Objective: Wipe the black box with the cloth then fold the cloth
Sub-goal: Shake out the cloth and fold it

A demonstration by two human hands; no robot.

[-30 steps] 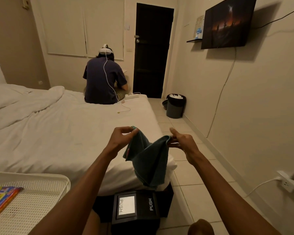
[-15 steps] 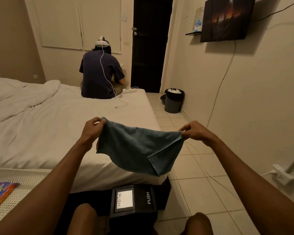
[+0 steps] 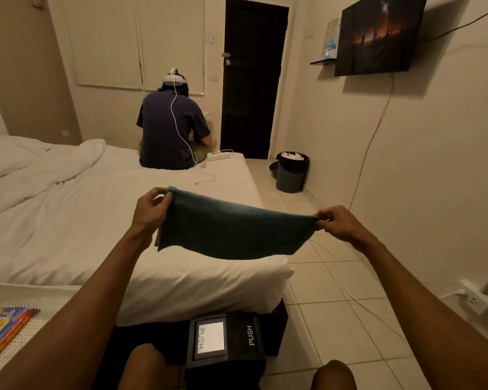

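Observation:
A dark teal cloth (image 3: 231,232) hangs stretched in the air above the bed's near corner. My left hand (image 3: 150,211) pinches its left top corner and my right hand (image 3: 338,222) pinches its right top corner. The cloth's lower edge hangs free. The black box (image 3: 226,340), with a white panel and the word PUSH twice on its lid, stands on the floor between my knees, well below the cloth. Neither hand touches the box.
A white bed (image 3: 96,220) fills the left, with a person (image 3: 172,128) seated at its far end, back turned. A white mesh tray (image 3: 26,319) holding colourful books lies at the lower left. A bin (image 3: 292,171), wall socket (image 3: 478,301) and floor cable sit on the right.
My hands have drawn apart, and the cloth went from a bunched, drooping fold to a wide, taut spread between them.

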